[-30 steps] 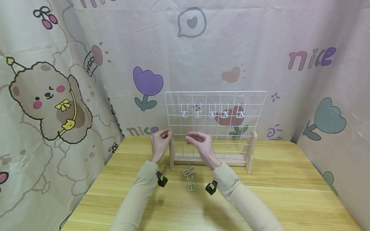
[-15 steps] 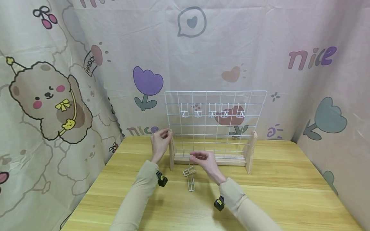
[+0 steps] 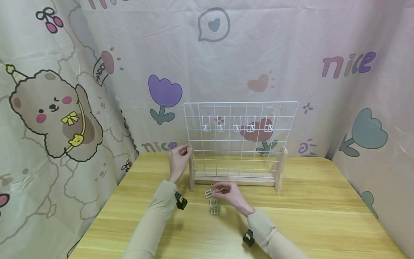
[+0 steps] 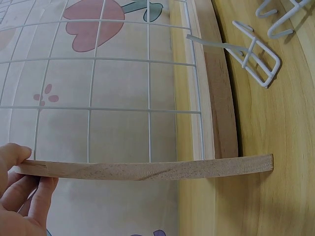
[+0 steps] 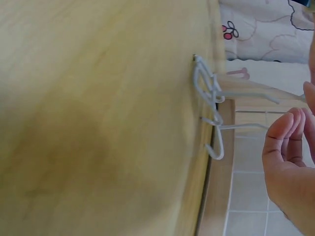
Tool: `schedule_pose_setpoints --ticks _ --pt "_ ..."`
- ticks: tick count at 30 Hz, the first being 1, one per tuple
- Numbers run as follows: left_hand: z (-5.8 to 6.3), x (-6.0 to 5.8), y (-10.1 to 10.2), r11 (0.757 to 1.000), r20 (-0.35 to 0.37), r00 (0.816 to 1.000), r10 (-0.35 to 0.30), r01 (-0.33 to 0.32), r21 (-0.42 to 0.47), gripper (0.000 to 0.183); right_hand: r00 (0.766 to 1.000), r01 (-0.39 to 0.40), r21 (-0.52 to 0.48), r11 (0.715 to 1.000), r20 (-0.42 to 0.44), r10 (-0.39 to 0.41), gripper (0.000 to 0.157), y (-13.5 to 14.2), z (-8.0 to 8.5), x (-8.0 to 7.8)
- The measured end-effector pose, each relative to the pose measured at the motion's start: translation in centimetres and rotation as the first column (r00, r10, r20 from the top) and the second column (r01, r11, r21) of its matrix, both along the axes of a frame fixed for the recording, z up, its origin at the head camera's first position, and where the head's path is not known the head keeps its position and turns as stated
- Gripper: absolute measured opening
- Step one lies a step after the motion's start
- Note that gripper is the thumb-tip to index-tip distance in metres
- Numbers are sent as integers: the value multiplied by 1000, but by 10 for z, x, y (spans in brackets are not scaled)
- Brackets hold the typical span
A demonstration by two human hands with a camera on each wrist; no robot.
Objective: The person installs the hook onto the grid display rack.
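Note:
My left hand [image 3: 179,158] grips the top of the left wooden post [image 4: 147,170] of a white wire grid rack [image 3: 240,103], thumb on one side and fingers on the other. My right hand [image 3: 228,192] is low in front of the rack, fingers bent and thumb apart from them. Its fingertips overlap a white wire hook [image 3: 208,194] lying on the table in the head view. A second wire hook [image 3: 214,209] lies just nearer the front edge. In the right wrist view the fingers [image 5: 280,130] are beside an upright prong.
Several matching wire hooks [image 3: 237,127] hang in a row on the upper grid. The rack's wooden base bar [image 3: 236,180] and right post [image 3: 280,171] stand on the wooden table [image 3: 323,216]. A printed curtain [image 3: 275,43] hangs behind and at the sides.
My right hand has come down from in front of the grid to the hooks on the table. My left hand has stayed on the post.

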State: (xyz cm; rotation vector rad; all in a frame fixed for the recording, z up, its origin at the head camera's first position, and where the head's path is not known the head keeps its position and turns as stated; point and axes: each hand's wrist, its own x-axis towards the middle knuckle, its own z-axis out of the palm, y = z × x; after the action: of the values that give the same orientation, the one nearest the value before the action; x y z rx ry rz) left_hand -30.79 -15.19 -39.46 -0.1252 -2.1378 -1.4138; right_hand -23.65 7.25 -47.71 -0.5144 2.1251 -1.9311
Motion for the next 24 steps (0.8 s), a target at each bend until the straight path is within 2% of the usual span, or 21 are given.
schedule_pose_setpoints --ticks 9,24 --pt "0 0 0 1000 8 1000 -9 9 6 29 999 -40 33 999 -13 41 39 0 -6 2" --pt "0 0 0 1000 11 1000 -2 2 5 28 998 -47 54 997 -44 50 37 -2 -15 0"
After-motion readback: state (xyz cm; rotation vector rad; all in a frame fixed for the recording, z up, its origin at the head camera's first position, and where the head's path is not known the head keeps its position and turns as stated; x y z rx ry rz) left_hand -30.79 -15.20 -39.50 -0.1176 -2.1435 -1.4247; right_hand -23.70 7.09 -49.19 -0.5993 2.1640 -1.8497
